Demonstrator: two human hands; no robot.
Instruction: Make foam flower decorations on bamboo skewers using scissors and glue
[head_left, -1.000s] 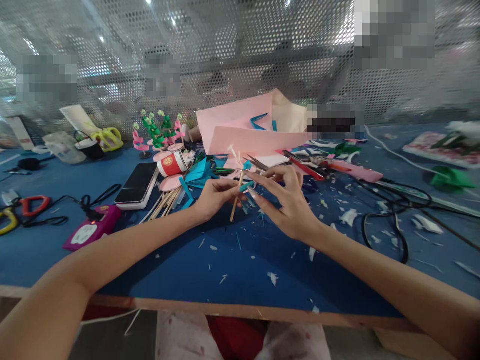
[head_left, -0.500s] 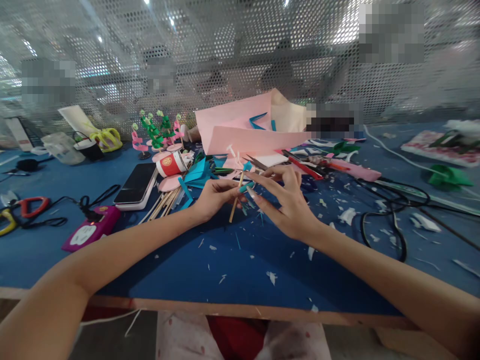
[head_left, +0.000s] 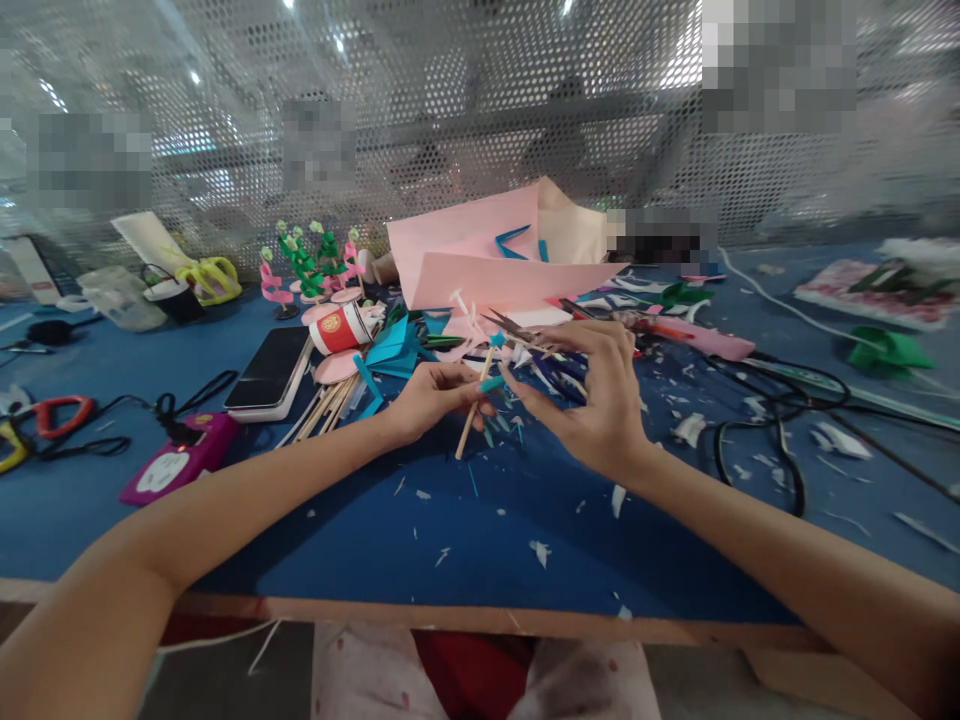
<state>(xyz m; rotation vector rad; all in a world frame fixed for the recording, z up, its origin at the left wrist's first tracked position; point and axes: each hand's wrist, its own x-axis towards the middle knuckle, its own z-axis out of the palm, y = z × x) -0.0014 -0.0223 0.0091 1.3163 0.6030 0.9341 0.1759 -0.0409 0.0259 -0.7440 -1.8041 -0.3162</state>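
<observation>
My left hand [head_left: 439, 400] pinches a thin wooden stick [head_left: 469, 430], which stands tilted with a small blue paper piece [head_left: 496, 341] at its top. A long teal nail shows on the left thumb. To the right, apart from the stick, my right hand [head_left: 592, 395] is held with thumb and fingers spread and nothing visible between them. Behind its fingertips lie the dark pointed blades [head_left: 510, 325] of what look like scissors; their handles are hidden. Folded blue paper [head_left: 390, 345] and several loose wooden sticks [head_left: 330, 405] lie left of my left hand.
Pink paper sheets [head_left: 450, 280] stand at the back. To the left are a red-and-white paper cup [head_left: 337, 328], a phone [head_left: 274, 360], a purple power adapter [head_left: 180, 455] and orange-handled scissors [head_left: 64, 415]. Black cable [head_left: 724, 470] and paper scraps [head_left: 538, 552] lie at right and front.
My right hand has drawn back from the blue paper top, slightly to the right, and its fingers have left it. My left hand still holds the stick in nearly the same place.
</observation>
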